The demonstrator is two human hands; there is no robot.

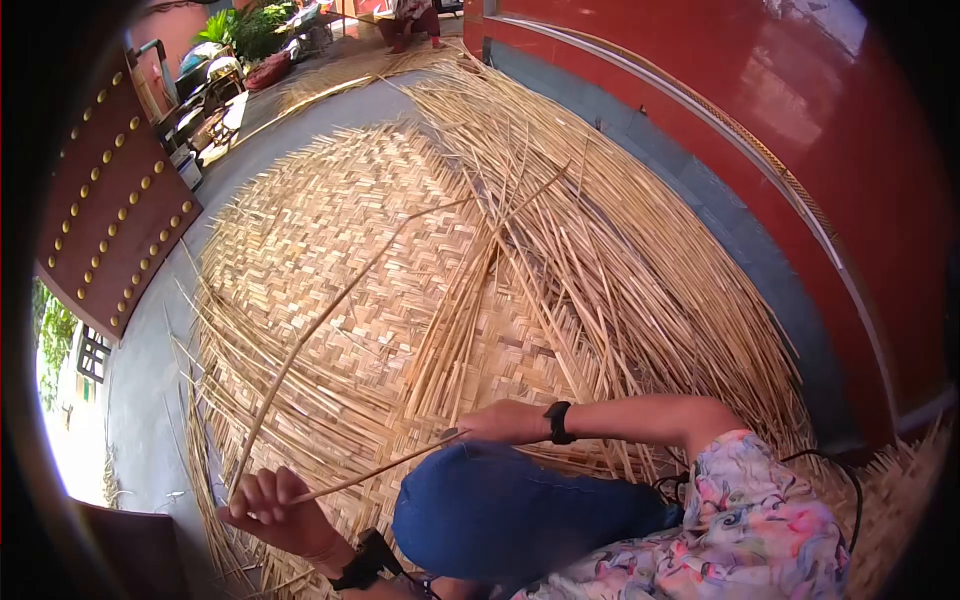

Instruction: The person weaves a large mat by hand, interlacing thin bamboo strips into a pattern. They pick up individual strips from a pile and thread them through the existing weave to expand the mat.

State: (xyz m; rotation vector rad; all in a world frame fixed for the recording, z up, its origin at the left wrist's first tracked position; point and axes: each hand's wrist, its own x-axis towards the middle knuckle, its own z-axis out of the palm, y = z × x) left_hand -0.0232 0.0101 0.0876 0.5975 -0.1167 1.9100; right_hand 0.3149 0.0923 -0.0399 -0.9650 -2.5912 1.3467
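My left hand (270, 505), at the lower left, has its fingers wrapped round a reed stalk. One long, bent stalk (350, 288) rises from it across the woven mat (340, 200). A thin straight length of reed (385, 466) runs from the same hand over to my right hand (505, 422). That right hand is closed at the reed's other end, its fingers partly hidden behind a blue cap (480, 510). A small dark spot shows at its fingertips; I cannot tell what it is. Loose reeds (440, 350) lie across the mat beyond both hands.
A thick layer of long reeds (670, 260) covers the floor on the right, along a red wall (700, 60). A studded door (120, 200) stands on the left. Potted plants (250, 30) and a seated person (410, 20) are at the far end.
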